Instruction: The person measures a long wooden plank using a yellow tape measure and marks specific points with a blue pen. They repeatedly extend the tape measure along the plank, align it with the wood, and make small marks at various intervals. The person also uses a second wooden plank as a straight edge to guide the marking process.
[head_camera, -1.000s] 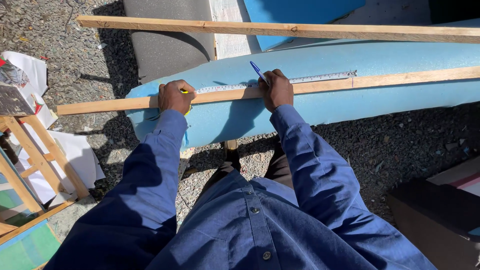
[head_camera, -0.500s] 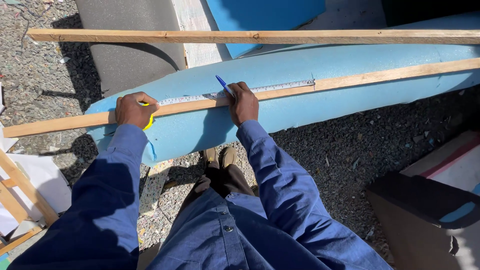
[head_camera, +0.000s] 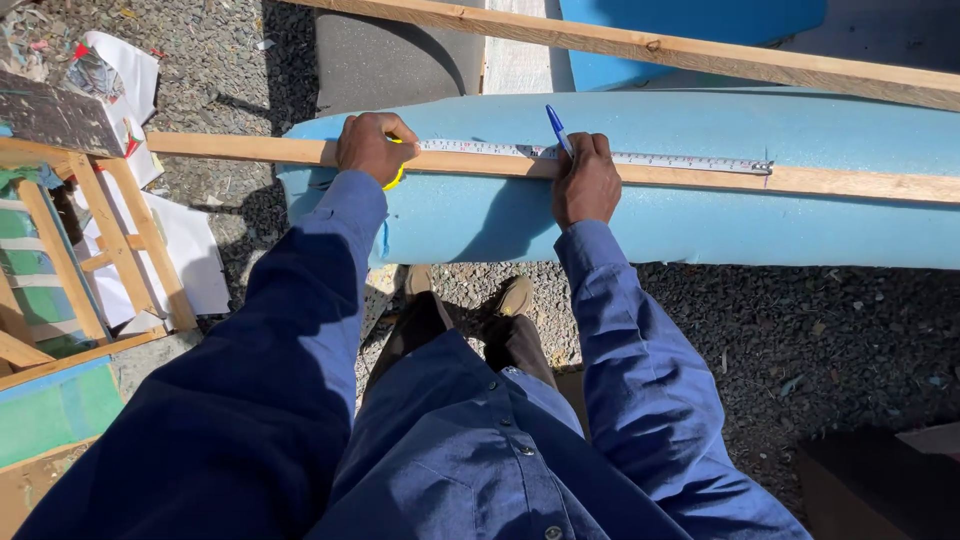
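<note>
The long blue foam roll (head_camera: 700, 200) lies crosswise before you on gravel, carrying the narrow pale wooden batten (head_camera: 850, 182) and silver measuring tape (head_camera: 660, 159) along its length. Your left hand (head_camera: 375, 148) clamps the yellow tape case; your right hand (head_camera: 585, 180) pinches a blue pen (head_camera: 557, 128) at the tape.

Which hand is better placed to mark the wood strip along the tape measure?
The right hand. It holds the blue pen right at the tape measure on the wood strip, while the left hand is busy gripping the yellow tape case.
</note>
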